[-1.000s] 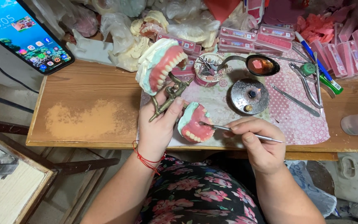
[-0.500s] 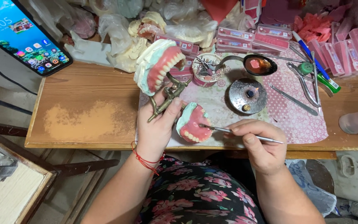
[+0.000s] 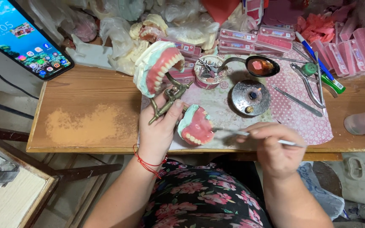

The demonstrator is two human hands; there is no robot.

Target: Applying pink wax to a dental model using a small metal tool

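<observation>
My left hand (image 3: 159, 128) grips a brass hinged articulator (image 3: 170, 98) opened wide. Its upper arm carries a pink denture with white teeth on a pale green cast (image 3: 155, 69), tilted up. The lower denture on its cast (image 3: 196, 126) lies just right of my thumb. My right hand (image 3: 275, 145) holds a thin metal instrument (image 3: 250, 135), and its tip touches the lower denture's right side. A red string circles my left wrist.
A small burner dish (image 3: 250, 97), a spoon holding pink wax (image 3: 260, 66), a cup of tools (image 3: 209, 71), pliers (image 3: 307, 84) and boxes of pink wax sheets (image 3: 250, 40) sit on the wooden bench (image 3: 85, 118). A lit phone (image 3: 22, 38) leans at the far left.
My right hand has slid right and slightly down, drawing the instrument with it. My left hand and the articulator have held still.
</observation>
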